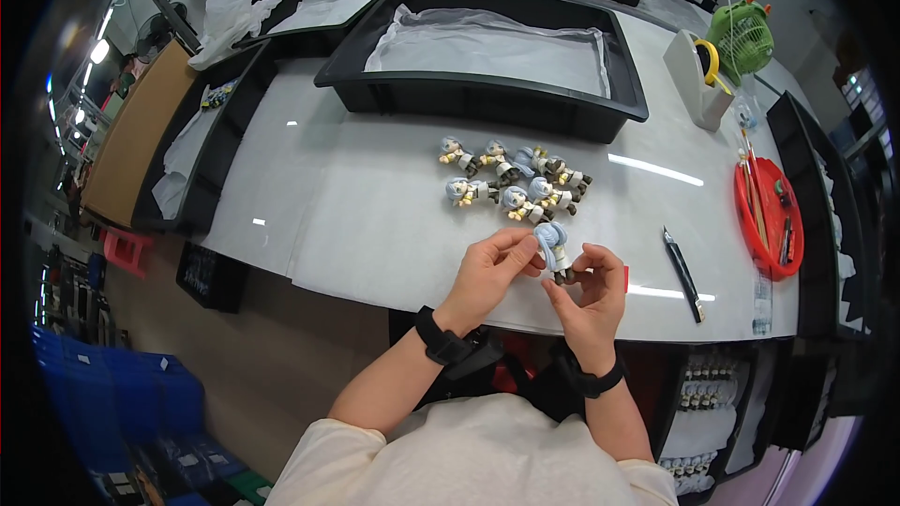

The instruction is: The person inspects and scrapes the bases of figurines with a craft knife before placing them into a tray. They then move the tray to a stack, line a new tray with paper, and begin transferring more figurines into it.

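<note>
Blue-haired figurine (555,248) pinched between left hand (489,274), right hand (591,292)

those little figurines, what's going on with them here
A person holds one small blue-haired figurine in both hands above the white table, left hand at its head, right hand at its feet. Six or so similar figurines lie in a cluster just beyond, before a black tray. A craft knife lies to the right.
</note>
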`<state>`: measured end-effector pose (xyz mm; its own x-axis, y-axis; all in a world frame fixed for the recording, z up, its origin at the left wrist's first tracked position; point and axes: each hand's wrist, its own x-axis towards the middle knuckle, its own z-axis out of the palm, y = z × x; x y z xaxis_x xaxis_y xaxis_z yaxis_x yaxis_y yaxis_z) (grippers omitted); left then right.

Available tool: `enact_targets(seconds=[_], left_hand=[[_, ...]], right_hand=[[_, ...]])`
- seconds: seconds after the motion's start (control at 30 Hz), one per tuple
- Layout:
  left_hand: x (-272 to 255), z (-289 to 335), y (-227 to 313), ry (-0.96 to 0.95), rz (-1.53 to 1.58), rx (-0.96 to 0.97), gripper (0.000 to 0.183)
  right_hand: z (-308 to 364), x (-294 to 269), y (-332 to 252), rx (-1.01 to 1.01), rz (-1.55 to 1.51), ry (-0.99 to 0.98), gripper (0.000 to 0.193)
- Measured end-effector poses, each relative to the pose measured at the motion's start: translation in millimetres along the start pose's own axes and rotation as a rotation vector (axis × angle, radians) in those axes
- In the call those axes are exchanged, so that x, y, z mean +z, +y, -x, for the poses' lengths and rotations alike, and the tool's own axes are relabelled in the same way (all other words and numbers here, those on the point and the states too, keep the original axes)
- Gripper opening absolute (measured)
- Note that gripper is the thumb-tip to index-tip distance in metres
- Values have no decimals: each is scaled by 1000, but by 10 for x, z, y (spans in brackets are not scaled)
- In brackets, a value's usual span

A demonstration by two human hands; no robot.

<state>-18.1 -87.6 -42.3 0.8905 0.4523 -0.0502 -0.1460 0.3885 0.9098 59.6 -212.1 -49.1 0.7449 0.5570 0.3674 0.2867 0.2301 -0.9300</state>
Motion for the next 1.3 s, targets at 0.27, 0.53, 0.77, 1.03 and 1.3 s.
enact_targets(seconds=[0.27,0.53,0.77,1.03,1.3], left_hand=[[20,4,19,10,120,0,31],[12,8,20,21,98,1,28],[8,3,19,23,100,0,28],[10,11,22,21,91,6,28],[7,14,20,17,97,11,28]], right_hand=[[-7,0,-16,-9,9,10,51],[-4,4,-17,-6,1,4,48],[-9,4,-14,-1,9,0,46],[-8,2,-14,-8,14,-2,46],[-9,0,-15,-4,15,-6,47]])
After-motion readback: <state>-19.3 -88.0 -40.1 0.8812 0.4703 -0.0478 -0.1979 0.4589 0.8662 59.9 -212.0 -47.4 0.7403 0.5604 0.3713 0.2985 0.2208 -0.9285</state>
